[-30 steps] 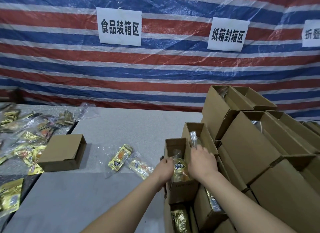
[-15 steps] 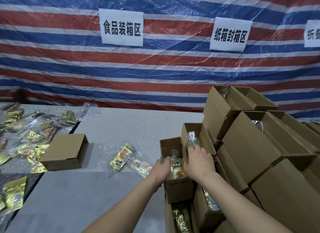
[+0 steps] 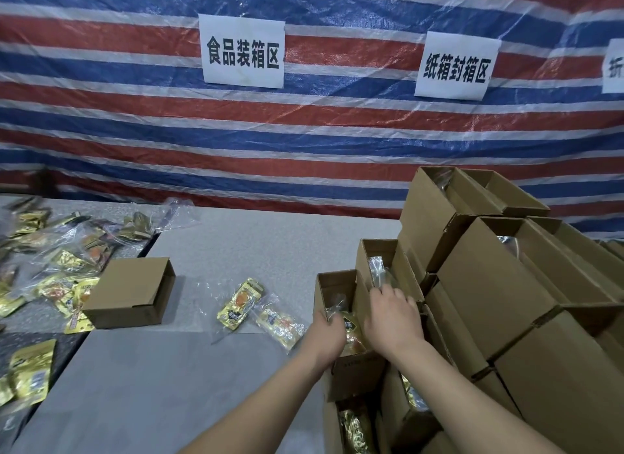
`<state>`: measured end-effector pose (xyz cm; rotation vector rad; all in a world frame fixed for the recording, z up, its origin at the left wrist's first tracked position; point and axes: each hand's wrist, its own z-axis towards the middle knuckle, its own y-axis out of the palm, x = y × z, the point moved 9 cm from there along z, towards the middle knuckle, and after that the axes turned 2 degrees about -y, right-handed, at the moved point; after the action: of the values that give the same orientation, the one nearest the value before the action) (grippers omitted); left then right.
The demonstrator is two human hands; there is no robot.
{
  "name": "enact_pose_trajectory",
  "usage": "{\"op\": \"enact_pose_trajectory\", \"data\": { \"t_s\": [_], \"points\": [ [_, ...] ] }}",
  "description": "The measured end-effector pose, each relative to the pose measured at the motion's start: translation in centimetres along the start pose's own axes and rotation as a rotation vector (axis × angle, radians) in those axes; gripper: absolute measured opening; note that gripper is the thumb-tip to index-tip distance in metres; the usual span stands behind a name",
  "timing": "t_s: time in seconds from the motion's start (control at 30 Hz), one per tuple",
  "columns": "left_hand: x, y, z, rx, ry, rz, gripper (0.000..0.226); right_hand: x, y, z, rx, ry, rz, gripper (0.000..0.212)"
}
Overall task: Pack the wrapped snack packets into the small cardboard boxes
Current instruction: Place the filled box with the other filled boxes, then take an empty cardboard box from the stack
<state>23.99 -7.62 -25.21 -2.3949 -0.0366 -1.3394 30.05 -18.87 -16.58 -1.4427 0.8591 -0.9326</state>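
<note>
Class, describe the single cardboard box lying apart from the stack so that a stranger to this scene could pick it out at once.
Start at the grey table under the striped tarp. Left of centre, beside the heap of gold packets, lies one small box. Unlike the stacked boxes on the right, which stand open-topped, it lies alone on its side, opening facing right.

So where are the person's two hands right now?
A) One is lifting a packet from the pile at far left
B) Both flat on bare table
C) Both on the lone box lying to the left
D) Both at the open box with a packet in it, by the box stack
D: the left hand and right hand flank the snack packet inside the open box; the lone box sits untouched.
</note>
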Motion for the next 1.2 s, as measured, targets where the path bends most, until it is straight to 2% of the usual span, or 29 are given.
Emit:
{"op": "enact_pose_trajectory", "data": {
  "t_s": [0.17,0.47,0.7,0.83,0.9,1.0,1.1,1.2],
  "points": [
    [-0.3,-0.5,0.0,-0.032,-0.008,-0.144,0.052,-0.2,0.2,0.1,-0.012,0.002,0.011,0.042],
    [0.5,-0.1,-0.3,-0.081,0.018,-0.12,0.062,0.5,-0.1,0.4,-0.015,0.024,0.002,0.039],
    [-0.8,-2.2,0.3,-0.041,-0.003,-0.159,0.065,-0.6,-1.0,0.6,0.056,-0.001,0.002,0.04],
    [-1.3,-5.7,0.4,0.045,0.029,-0.13,0.055,-3.1,-3.0,1.3,0.135,-0.068,0.07,0.038],
    [-1.1,-7.8,0.3,0.055,0.09,-0.122,0.041,-4.9,-3.9,1.6,0.16,-0.114,0.137,0.037],
    [-1.4,-12.6,-0.1,0.166,0.174,0.003,0.03,-7.8,-4.8,2.1,0.193,-0.173,0.263,0.039],
    [-4.1,-18.2,-0.1,0.285,0.161,0.144,0.03,-11.2,-4.6,2.4,0.178,-0.235,0.354,0.043],
    [-8.5,-23.8,1.2,0.385,0.068,0.293,0.023,-14.8,-3.4,3.1,0.131,-0.301,0.385,0.042]
  ]
}}
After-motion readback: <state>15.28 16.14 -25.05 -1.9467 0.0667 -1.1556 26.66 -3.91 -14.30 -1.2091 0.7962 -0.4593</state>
